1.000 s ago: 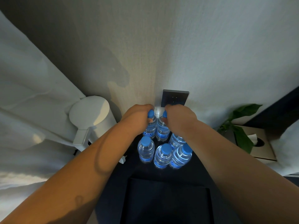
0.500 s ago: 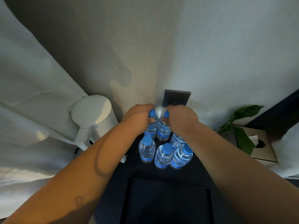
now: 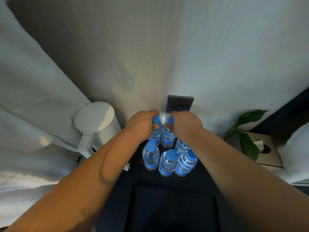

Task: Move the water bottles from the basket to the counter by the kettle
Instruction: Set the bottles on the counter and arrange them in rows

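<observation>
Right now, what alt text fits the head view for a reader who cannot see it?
The left hand grips the left bottle and the right hand the right bottle by their blue-capped necks, behind four more bottles standing on a dark counter. A white kettle stands to the left; a plant and tissue box to the right.

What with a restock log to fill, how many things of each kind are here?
Water bottles: 6
Kettle: 1
Tissue box: 1
Plant: 1
Wall socket: 1
Total: 10
</observation>
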`<state>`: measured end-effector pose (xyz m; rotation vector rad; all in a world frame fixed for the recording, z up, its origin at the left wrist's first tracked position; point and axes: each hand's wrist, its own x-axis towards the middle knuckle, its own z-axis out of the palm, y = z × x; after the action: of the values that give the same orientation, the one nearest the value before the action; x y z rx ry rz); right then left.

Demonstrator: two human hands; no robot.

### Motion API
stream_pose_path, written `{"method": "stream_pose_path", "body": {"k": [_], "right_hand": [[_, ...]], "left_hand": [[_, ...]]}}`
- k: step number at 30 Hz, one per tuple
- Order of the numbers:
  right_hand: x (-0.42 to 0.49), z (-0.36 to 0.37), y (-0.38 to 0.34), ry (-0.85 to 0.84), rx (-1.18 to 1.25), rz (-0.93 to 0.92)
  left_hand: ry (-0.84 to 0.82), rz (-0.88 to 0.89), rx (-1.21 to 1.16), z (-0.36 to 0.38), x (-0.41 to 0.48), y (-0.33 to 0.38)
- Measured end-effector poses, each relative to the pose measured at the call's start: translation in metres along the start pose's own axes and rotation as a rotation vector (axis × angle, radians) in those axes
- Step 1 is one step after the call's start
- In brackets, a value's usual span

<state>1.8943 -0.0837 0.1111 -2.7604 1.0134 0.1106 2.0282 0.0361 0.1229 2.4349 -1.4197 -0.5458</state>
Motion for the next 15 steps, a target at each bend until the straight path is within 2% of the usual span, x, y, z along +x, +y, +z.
{"method": "stream_pose_path", "body": {"k": [15], "right_hand": [[-0.0092, -0.0083, 0.0013, -0.031, -0.006, 0.017]], "left_hand": [[0.029, -0.008, 0.014, 0.0063, 0.0023, -0.0046]]}}
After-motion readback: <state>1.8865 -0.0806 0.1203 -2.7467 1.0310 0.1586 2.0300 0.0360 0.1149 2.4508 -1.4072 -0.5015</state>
